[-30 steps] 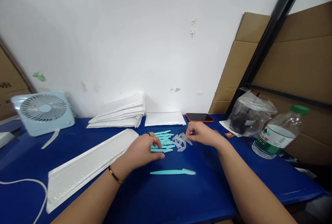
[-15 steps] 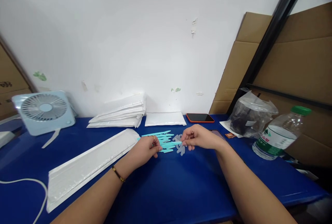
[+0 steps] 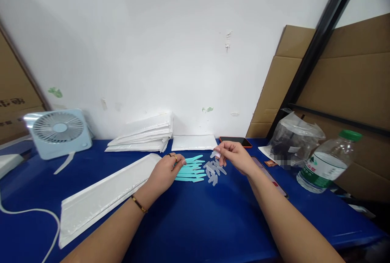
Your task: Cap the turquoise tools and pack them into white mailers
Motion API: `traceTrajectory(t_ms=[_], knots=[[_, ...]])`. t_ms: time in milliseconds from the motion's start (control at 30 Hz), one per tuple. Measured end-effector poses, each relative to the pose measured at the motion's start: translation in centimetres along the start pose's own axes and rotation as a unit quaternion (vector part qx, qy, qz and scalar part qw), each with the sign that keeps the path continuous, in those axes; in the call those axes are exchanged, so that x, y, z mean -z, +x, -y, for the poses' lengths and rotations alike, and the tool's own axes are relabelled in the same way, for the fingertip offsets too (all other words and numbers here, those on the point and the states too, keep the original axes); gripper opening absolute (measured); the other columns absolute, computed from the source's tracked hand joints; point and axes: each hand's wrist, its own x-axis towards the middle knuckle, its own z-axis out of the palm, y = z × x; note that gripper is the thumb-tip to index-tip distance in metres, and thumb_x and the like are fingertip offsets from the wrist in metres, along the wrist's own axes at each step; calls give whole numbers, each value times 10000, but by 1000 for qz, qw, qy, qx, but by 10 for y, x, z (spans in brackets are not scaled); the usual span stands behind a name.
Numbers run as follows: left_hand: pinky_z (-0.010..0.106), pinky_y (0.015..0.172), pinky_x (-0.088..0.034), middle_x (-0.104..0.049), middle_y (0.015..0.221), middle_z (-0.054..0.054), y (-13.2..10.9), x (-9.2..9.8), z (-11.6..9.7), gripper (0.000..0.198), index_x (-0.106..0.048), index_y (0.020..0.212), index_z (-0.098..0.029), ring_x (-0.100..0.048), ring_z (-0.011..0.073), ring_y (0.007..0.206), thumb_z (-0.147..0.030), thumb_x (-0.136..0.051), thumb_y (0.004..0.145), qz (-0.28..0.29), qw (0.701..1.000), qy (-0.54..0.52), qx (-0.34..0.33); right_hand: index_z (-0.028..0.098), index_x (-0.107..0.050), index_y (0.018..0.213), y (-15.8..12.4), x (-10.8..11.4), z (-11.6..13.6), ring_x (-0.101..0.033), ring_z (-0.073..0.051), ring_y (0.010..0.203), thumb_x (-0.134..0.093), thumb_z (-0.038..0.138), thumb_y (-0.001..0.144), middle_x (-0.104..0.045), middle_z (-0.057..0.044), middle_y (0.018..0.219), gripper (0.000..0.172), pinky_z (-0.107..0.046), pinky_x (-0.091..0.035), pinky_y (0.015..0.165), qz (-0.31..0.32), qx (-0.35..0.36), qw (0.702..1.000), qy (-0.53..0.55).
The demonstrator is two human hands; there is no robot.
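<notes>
We position our left hand [image 3: 163, 172] at the left side of a group of slim turquoise plastic sticks [image 3: 193, 170], laid side by side on the glossy blue tabletop [image 3: 195, 224]. The thumb and index fingertips are close together at the left end of the uppermost stick; we cannot tell whether they grip it.

We hold our right hand [image 3: 237, 157] just right of the sticks, above a loose pile of small translucent plastic caps [image 3: 215, 168]. Its thumb and index finger pinch one separate translucent cap [image 3: 212, 154], raised over the pile; the other fingers are curled in.

The pile lies just beside the right ends of the sticks, on the tabletop. Near our left forearm lies a long white padded envelope [image 3: 106, 200], set at a slant. Behind the sticks, we find a short flat white packet [image 3: 194, 142] near the wall [image 3: 146, 51], with a stack of white padded envelopes [image 3: 138, 138] to its left. Beyond our right hand lies an orange-edged black phone [image 3: 240, 141], partly covered by that hand. A clear bottle with a green cap [image 3: 324, 163] stands farther right.
</notes>
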Motion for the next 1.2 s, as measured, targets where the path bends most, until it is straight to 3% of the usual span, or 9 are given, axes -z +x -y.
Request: traceTrajectory(t_ms=[367, 567, 633, 733, 833, 900, 1000, 1100, 1200], knots=[[273, 731, -388, -587, 815, 26, 0, -3, -5, 310, -592, 852, -213, -526, 165, 798, -368, -328, 899, 14, 999, 42, -24, 152, -554, 709, 0, -20, -6, -523, -93, 415, -560, 481, 787, -567, 16, 472, 338, -195, -393, 426, 25, 7, 1000, 2], [266, 710, -397, -599, 820, 21, -2, -6, -10, 323, -591, 853, -210, -537, 156, 798, -382, -323, 906, 13, 1000, 18, -20, 139, -551, 779, 0, -34, -7, -610, -127, 522, -581, 486, 766, -628, -18, 584, 349, -240, -489, 520, 68, -24, 995, 69], [268, 713, -407, -612, 829, 27, -2, -6, -9, 359, -609, 849, -208, -549, 158, 802, -407, -315, 908, 36, 999, 24, -23, 128, -568, 786, -2, -33, -8, -614, -129, 518, -592, 479, 754, -633, -26, 609, 353, -226, -479, 493, 101, -48, 993, 35], [291, 835, -407, -633, 1003, 51, -2, -5, -2, 422, -620, 1010, -215, -558, 171, 935, -439, -275, 916, 60, 996, 46, -38, 115, -618, 755, -7, -26, -8, -578, -97, 451, -632, 440, 719, -624, -20, 609, 328, -178, -418, 424, 210, -94, 970, -76], [384, 1030, -270, -530, 1271, 65, -2, -7, 8, 465, -512, 1228, -238, -439, 207, 1195, -467, -255, 915, 79, 990, 109, -44, 123, -642, 712, -11, -22, -8, -545, -72, 417, -665, 406, 684, -607, 5, 575, 285, -165, -408, 433, 307, -106, 933, -157], [448, 1071, -177, -456, 1351, 69, -3, -9, 14, 487, -456, 1284, -253, -354, 223, 1276, -491, -258, 907, 110, 982, 150, -46, 130, -651, 714, -12, -19, -7, -529, -69, 404, -672, 406, 674, -606, 10, 567, 279, -170, -413, 440, 333, -102, 920, -179], [467, 1079, -133, -457, 1350, 77, -5, -12, 13, 495, -438, 1297, -262, -355, 212, 1281, -499, -246, 908, 138, 975, 163, -54, 134, -665, 765, -9, -9, -8, -514, -73, 404, -630, 408, 712, -621, -5, 608, 281, -182, -405, 427, 292, -88, 931, -200], [460, 1076, -135, -505, 1308, 74, -8, -11, 6, 475, -467, 1272, -269, -396, 209, 1254, -492, -263, 906, 153, 974, 157, -62, 142, -670, 790, -2, 7, -14, -522, -90, 444, -547, 345, 779, -625, -16, 627, 237, -204, -406, 462, 149, -45, 951, -266], [453, 1060, -159, -556, 1254, 61, -11, -9, -2, 439, -502, 1233, -283, -431, 215, 1225, -478, -290, 902, 167, 972, 150, -73, 165, -686, 788, 6, 18, -23, -583, -133, 621, -544, 257, 768, -659, -37, 738, 171, -230, -426, 581, 38, 16, 936, -350]])
